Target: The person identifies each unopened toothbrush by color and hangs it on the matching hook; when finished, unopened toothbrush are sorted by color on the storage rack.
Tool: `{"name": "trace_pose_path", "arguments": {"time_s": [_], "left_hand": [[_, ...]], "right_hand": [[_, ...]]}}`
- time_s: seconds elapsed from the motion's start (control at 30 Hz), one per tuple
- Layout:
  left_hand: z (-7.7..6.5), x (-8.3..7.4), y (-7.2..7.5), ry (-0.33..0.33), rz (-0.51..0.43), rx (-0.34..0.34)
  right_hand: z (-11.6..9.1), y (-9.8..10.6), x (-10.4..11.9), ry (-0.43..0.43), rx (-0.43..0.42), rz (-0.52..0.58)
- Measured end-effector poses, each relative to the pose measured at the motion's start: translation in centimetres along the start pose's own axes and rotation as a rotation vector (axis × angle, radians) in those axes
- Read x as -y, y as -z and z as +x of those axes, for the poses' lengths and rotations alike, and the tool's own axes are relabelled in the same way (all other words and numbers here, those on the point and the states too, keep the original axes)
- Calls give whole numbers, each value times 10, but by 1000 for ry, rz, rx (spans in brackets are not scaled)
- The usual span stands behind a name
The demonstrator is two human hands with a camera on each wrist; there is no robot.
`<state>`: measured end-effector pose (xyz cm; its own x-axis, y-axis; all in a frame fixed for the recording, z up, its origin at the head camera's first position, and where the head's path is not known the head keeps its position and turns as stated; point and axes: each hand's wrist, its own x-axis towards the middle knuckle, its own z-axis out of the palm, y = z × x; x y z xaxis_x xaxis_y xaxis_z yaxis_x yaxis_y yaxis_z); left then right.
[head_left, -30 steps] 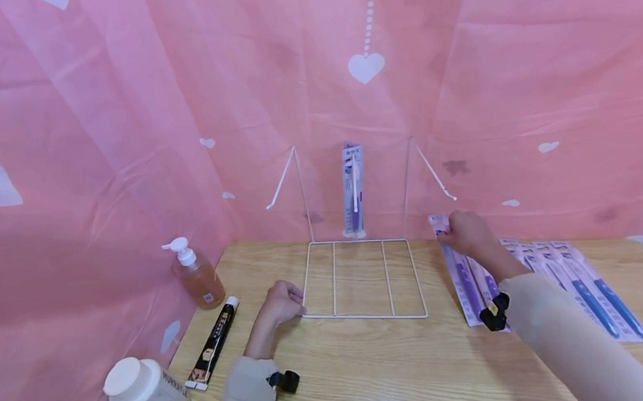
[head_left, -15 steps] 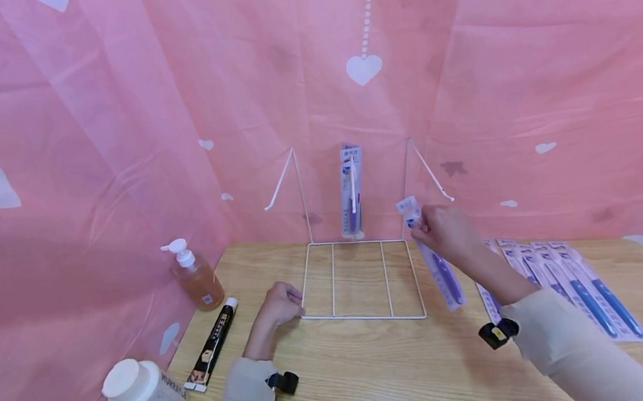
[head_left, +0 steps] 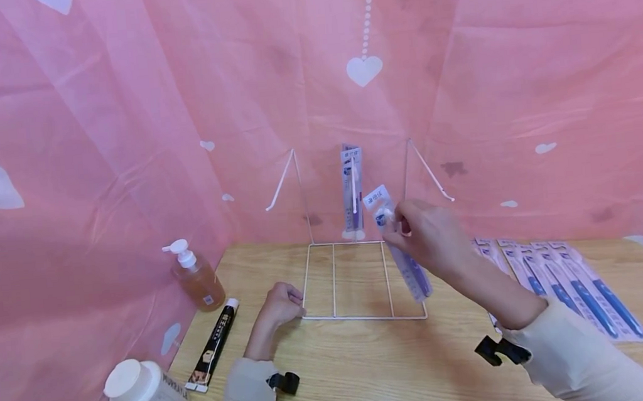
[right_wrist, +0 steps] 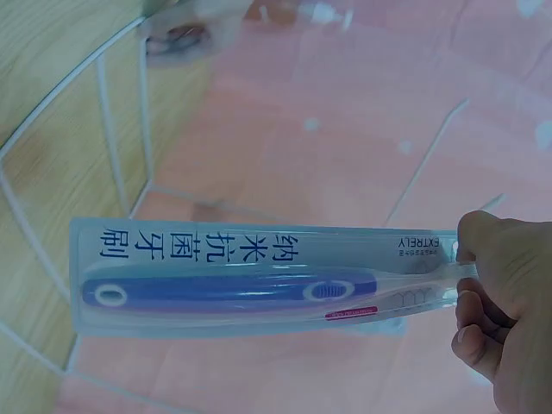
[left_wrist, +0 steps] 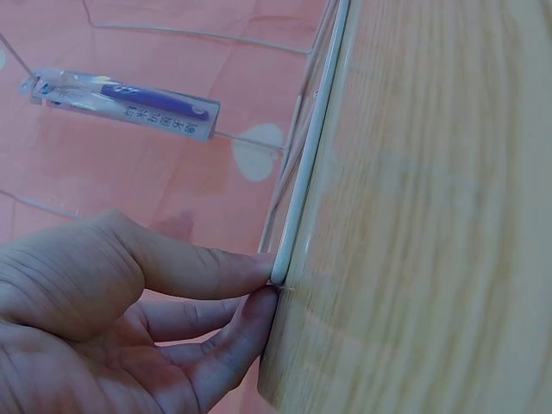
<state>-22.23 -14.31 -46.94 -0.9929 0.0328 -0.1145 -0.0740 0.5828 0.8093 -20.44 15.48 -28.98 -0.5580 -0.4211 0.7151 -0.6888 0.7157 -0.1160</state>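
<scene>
A white wire rack (head_left: 365,317) stands on the wooden table, with three hooks rising at its back. My left hand (head_left: 279,304) pinches its front left corner between thumb and fingers, as the left wrist view also shows. A packaged toothbrush (head_left: 349,192) hangs from the middle hook. In my right hand (head_left: 428,233) is another packaged toothbrush (right_wrist: 224,293) with a purple handle, pinched near its top end. It tilts over the right part of the rack, its printed header just right of the hanging pack. The left and right hooks carry nothing.
More packaged toothbrushes (head_left: 595,286), several with blue handles, lie in a row at the right. On the left are a pump bottle (head_left: 199,282), a black tube (head_left: 214,347) and a white jar (head_left: 150,396). Pink cloth (head_left: 266,72) hangs behind.
My right hand has lifted the packaged toothbrush from the row on the right and carried it left to the middle hook. My left hand has stayed at the rack's corner.
</scene>
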Motion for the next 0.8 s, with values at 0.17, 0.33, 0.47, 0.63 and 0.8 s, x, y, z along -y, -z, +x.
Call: {"name": "trace_pose_path", "arguments": {"time_s": [0.17, 0.33, 0.47, 0.63, 0.8], "left_hand": [[1, 0, 0, -6, -9, 1], [0, 0, 0, 7, -11, 5], [0, 0, 0, 15, -12, 5], [0, -1, -1, 8, -5, 9], [-1, -2, -1, 7, -1, 22]], "right_hand": [[4, 6, 14, 109, -71, 15], [7, 7, 22, 155, -96, 28], [9, 5, 26, 163, -95, 39], [10, 1, 28, 130, -54, 46], [13, -5, 27, 66, 11, 44]]}}
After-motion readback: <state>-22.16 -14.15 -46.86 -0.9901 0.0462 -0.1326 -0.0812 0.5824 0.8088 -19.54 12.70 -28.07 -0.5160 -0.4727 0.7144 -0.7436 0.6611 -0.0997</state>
